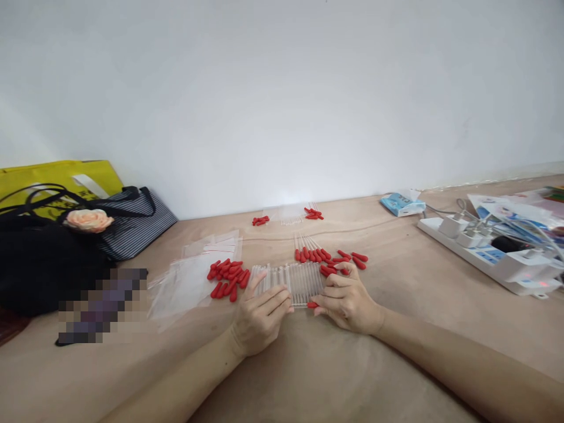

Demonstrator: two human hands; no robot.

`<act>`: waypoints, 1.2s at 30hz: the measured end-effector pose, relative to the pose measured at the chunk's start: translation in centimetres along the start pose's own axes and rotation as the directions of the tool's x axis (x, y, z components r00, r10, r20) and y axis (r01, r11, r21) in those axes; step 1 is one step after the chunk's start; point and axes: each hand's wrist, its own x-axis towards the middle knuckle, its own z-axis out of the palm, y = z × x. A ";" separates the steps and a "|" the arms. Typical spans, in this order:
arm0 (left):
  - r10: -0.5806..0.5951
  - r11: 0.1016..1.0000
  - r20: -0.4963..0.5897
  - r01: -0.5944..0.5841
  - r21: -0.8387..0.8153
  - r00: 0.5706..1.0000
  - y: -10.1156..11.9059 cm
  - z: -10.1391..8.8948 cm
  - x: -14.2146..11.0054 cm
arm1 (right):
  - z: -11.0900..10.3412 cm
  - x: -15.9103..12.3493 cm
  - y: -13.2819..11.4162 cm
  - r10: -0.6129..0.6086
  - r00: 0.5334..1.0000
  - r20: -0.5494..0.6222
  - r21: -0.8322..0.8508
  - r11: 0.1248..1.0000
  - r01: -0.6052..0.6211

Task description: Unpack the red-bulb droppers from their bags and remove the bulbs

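Note:
A row of clear glass dropper tubes (291, 281) lies side by side on the brown table. My left hand (259, 317) rests at the row's near left end, fingers curled and touching the tubes. My right hand (346, 299) sits at the row's right end, fingers pinched around a small red rubber cap (312, 305). A pile of loose red caps (228, 277) lies left of the tubes. Finished droppers with red caps (328, 257) lie just behind my right hand. Two smaller red-capped groups (286, 217) lie farther back near the wall.
Clear zip bags (189, 281) lie left of the caps. Black and striped bags with a peach flower (88, 220) and a yellow bag fill the left. A white power strip (493, 255) with plugs, papers and a blue packet (402, 204) occupy the right.

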 end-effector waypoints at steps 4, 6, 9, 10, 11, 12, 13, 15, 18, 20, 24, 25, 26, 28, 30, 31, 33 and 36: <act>0.010 1.000 0.000 -0.010 -0.002 1.000 0.0 -0.1 0.0 | -0.2 -0.1 0.1 0.006 1.000 0.014 0.007 1.000 -0.006; 0.011 1.000 -0.010 -0.011 -0.003 1.000 0.0 0.0 0.0 | -0.3 0.0 0.1 0.005 1.000 0.019 0.007 1.000 -0.005; 0.003 1.000 -0.037 -0.004 -0.007 0.999 0.0 0.2 0.1 | -0.3 0.0 0.0 -0.008 1.000 0.007 0.018 1.000 0.008; 0.004 1.000 -0.047 -0.004 -0.009 0.999 0.0 0.2 0.1 | -0.3 -0.1 0.0 -0.014 1.000 0.004 0.024 1.000 0.014; 0.007 1.000 -0.056 -0.008 -0.013 0.998 0.0 0.2 0.0 | -0.4 -0.1 0.1 -0.021 1.000 0.003 0.028 0.999 0.021; 0.009 1.000 -0.062 -0.010 -0.018 0.998 0.0 0.2 0.0 | -0.5 -0.2 0.2 -0.027 1.000 0.005 0.032 0.999 0.027; 0.008 1.000 -0.065 -0.010 -0.022 0.998 -0.1 0.1 -0.2 | -0.6 -0.3 0.3 -0.027 1.000 0.006 0.033 0.999 0.027; -0.023 0.999 -0.065 0.021 -0.029 0.998 -0.4 0.0 -0.4 | -1.0 -0.6 1.1 0.029 1.000 0.000 0.033 0.999 -0.029; -0.152 0.988 -0.069 0.149 -0.040 0.986 -1.0 -0.2 -0.6 | -1.8 -0.8 2.9 0.281 0.960 -0.011 0.007 0.960 -0.280; -0.262 0.964 -0.036 0.260 -0.052 0.964 -1.2 -0.2 -0.4 | -2.2 -0.8 4.3 0.460 0.888 0.000 -0.040 0.887 -0.460; -0.434 0.895 0.114 0.442 -0.058 0.894 -1.8 -0.1 1.1 | -2.2 -1.0 6.4 0.638 0.769 0.026 -0.189 0.759 -0.623; -0.466 0.875 0.155 0.480 -0.070 0.871 -2.0 -0.1 1.6 | -2.1 -1.1 6.7 0.656 0.754 0.024 -0.223 0.739 -0.636; -0.492 0.852 0.204 0.516 -0.089 0.846 -2.2 -0.1 2.1 | -2.0 -1.2 6.9 0.672 0.741 0.022 -0.251 0.721 -0.646; -0.525 0.799 0.320 0.586 -0.133 0.789 -2.7 0.0 3.1 | -1.8 -1.5 7.2 0.697 0.717 0.020 -0.285 0.691 -0.664; -0.533 0.757 0.421 0.636 -0.148 0.734 -3.0 0.3 3.9 | -1.7 -1.7 7.3 0.712 0.702 0.028 -0.291 0.678 -0.675; -0.533 0.745 0.461 0.652 -0.143 0.710 -3.2 0.5 4.3 | -1.7 -1.7 7.4 0.717 0.697 0.024 -0.290 0.672 -0.682; -0.544 0.719 0.526 0.686 -0.110 0.654 -3.3 1.0 4.9 | -1.8 -1.8 7.6 0.731 0.682 -0.003 -0.287 0.653 -0.701; -0.573 0.675 0.591 0.736 -0.052 0.568 -3.1 1.6 5.7 | -2.0 -2.1 8.0 0.768 0.639 -0.031 -0.288 0.606 -0.742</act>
